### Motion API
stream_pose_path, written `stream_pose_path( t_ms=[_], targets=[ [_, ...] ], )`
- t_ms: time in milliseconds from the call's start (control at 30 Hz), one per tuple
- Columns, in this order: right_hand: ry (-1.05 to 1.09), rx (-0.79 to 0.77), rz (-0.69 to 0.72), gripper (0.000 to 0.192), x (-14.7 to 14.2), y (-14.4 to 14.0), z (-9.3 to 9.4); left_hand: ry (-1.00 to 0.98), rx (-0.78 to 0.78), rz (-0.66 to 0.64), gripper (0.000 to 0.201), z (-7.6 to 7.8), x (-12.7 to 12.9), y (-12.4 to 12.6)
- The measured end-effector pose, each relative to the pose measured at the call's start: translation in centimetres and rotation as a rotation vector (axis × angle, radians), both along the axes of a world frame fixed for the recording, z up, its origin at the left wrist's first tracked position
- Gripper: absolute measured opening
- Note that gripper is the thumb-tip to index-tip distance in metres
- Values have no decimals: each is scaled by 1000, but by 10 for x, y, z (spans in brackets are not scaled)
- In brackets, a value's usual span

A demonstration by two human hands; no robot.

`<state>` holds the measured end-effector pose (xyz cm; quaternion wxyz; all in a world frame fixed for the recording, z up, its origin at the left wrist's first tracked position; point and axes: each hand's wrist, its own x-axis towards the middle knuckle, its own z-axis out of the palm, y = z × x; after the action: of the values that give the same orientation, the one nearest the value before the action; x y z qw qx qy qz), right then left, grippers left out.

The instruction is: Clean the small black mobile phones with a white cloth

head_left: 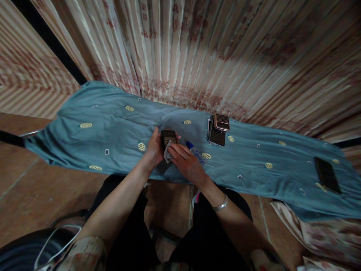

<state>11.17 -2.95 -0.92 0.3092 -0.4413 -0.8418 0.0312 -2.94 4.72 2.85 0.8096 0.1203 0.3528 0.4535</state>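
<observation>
My left hand point(155, 148) is closed around a small dark case point(168, 135), held just above the blue cloth. A crumpled light grey wipe point(167, 153) lies pressed against the case's lower face, pinched in the fingers of my right hand point(187, 162). Partly behind that hand is a clear bottle point(196, 152) with a dark blue cap, resting on its side. What the case contains cannot be seen.
A patterned blue cloth point(118, 128) covers the long narrow table. To the right sits a stack of small dark and checkered boxes point(218, 130). A black phone point(327, 175) lies near the right end. Pleated curtains point(169, 49) hang behind the table.
</observation>
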Motion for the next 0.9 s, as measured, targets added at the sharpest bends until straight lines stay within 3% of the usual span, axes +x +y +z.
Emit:
stream_pose_path(
  t_ms=[233, 433, 700, 900],
  targets=[
    [51, -7, 32, 44, 2, -3, 2, 27, -10, -40, 66, 0, -4, -2],
    [40, -48, -26, 45, 3, 3, 4, 43, -32, -107, 60, -3, 6, -11],
    [114, -29, -207, 47, 12, 18, -2, 57, -54, -10, 34, -14, 26, -15],
    [174, -28, -242, 45, 11, 14, -6, 58, -46, 34, 38, -14, 31, -5]
  ],
)
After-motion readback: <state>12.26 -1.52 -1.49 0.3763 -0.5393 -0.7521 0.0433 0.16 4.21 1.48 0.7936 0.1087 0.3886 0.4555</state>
